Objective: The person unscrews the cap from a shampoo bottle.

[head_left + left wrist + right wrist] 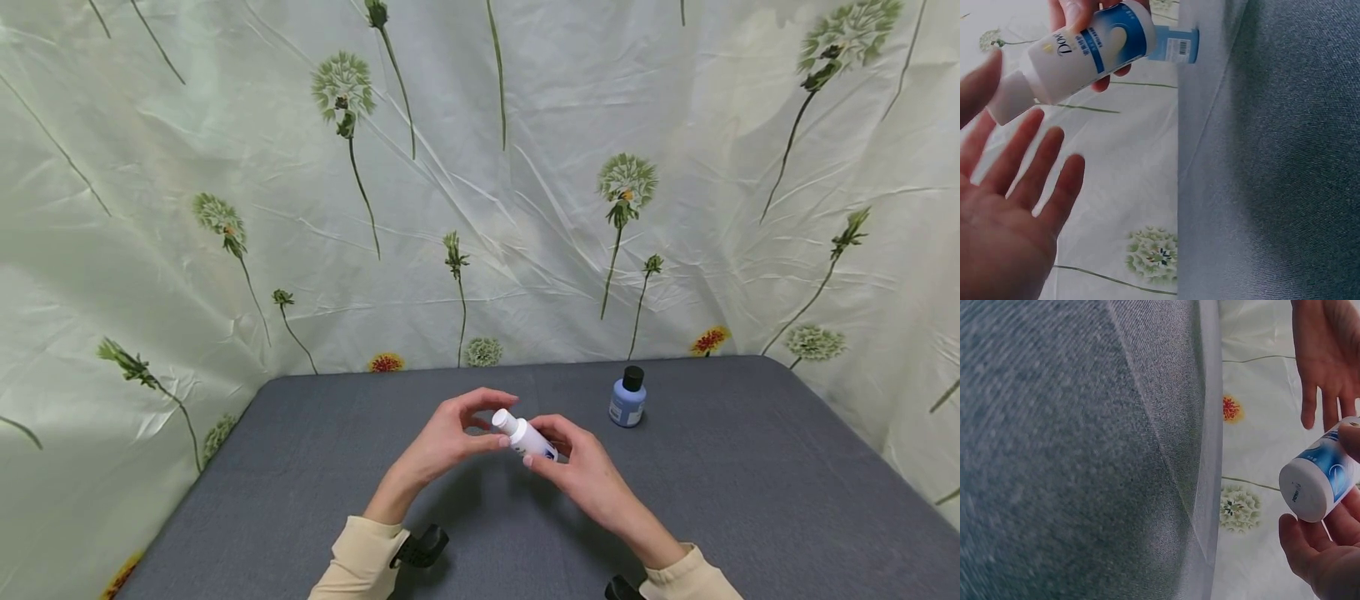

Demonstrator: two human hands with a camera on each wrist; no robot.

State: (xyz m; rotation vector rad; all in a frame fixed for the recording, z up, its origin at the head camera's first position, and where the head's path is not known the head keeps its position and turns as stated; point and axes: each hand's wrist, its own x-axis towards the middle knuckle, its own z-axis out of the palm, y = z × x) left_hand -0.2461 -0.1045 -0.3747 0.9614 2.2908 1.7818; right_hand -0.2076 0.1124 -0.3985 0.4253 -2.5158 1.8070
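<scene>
A small white Dove bottle (534,440) with a blue label is tilted above the table, its white cap (1013,99) toward the left hand. My right hand (583,468) grips the bottle's lower body between thumb and fingers; its flat base (1304,490) shows in the right wrist view. Around the cap, my left hand (448,432) is spread, thumb (982,84) right at the cap and the other fingers extended. In the head view a gap shows between the cap and the left fingers above it.
A blue bottle (627,402) with a black cap stands upright toward the back right of the grey table (315,467). Behind the table hangs a pale curtain (525,217) with a dandelion print. Black wrist straps (422,547) sit at both cuffs.
</scene>
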